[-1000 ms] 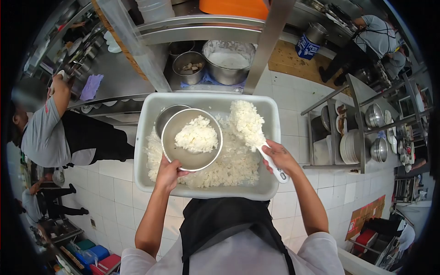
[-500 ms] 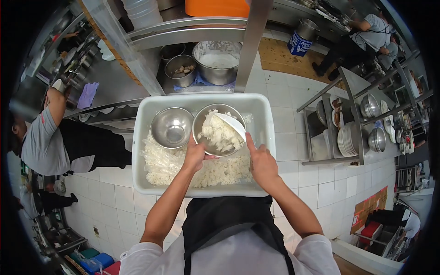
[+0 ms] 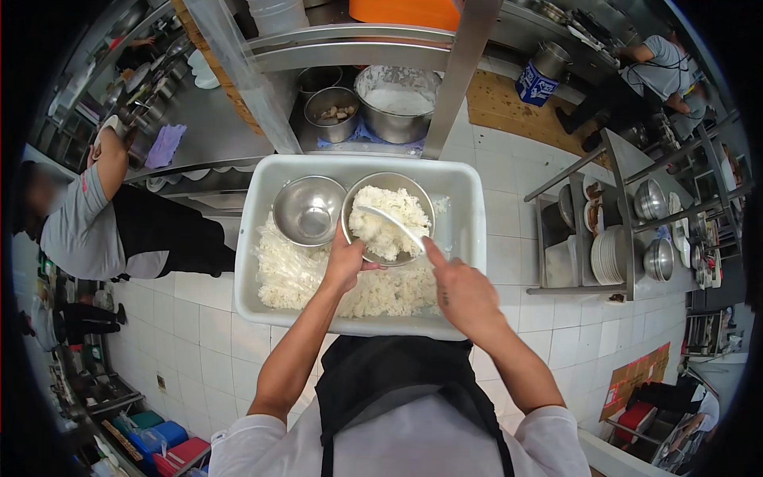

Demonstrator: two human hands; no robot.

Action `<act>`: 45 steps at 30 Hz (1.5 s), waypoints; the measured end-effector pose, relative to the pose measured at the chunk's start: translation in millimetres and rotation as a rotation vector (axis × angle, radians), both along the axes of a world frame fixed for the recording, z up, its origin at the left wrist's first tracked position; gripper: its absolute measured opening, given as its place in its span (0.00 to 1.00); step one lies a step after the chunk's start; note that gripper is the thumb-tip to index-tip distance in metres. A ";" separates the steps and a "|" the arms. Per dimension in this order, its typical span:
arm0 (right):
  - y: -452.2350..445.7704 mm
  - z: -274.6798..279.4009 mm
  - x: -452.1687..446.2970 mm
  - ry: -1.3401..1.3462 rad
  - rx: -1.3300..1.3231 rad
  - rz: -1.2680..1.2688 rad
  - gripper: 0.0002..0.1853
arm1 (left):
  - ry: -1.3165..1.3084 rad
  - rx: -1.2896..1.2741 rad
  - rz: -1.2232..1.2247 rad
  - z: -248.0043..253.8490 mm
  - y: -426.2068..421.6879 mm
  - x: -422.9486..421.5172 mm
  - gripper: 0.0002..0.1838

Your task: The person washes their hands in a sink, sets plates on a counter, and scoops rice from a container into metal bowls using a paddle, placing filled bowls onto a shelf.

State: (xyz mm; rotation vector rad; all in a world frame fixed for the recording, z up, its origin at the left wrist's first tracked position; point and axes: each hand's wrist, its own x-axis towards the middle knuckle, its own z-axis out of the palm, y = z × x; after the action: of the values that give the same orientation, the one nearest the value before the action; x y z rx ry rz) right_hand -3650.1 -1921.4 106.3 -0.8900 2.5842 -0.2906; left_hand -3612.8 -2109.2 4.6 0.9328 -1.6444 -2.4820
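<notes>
My left hand (image 3: 346,261) grips the near left rim of a metal bowl (image 3: 426,195) heaped with cooked white rice (image 3: 388,240). Closed around the handle of a white rice paddle (image 3: 396,223), my right hand (image 3: 464,291) is at the bowl's right side. The paddle's blade stands edge-up against the rice mound. A second metal bowl (image 3: 308,213), holding nothing, sits left of the first. Both bowls are over a large white plastic tub (image 3: 253,171), where more rice (image 3: 397,292) lies loose and partly under clear plastic film (image 3: 290,266).
Behind the tub is a metal shelf with a pot of white contents (image 3: 401,103) and a smaller pot (image 3: 332,115). A person (image 3: 135,215) stands at the left counter, another (image 3: 636,87) works at the far right. A metal rack (image 3: 628,215) holds plates and bowls.
The paddle has turned from lying broad side up on the rice to standing on edge. My right hand has rolled over and come slightly nearer to me. The view has shifted a little.
</notes>
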 end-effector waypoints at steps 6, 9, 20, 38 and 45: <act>3.0 6.8 -15.0 0.021 0.050 -0.003 0.37 | 0.030 -0.025 0.023 1.0 8.1 3.5 0.37; 12.9 19.0 -19.2 -0.013 0.111 -0.058 0.33 | 0.063 0.013 0.065 11.1 7.6 1.8 0.37; 74.6 27.4 -25.7 -0.050 0.173 -0.016 0.22 | 0.149 -0.108 0.215 16.9 -44.6 14.0 0.35; 13.2 -38.2 -25.9 0.022 0.431 0.169 0.31 | 0.139 -0.100 0.389 31.0 -69.7 63.8 0.35; 26.4 -5.7 -31.0 0.154 0.390 -0.016 0.28 | 0.129 -0.098 0.372 32.5 -66.8 70.7 0.35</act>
State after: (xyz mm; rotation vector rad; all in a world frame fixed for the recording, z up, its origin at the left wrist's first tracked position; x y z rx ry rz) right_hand -3681.1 -1895.0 100.6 -0.7730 2.6531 0.2819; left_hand -3542.1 -2176.0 37.1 0.9441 -1.3908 -2.1470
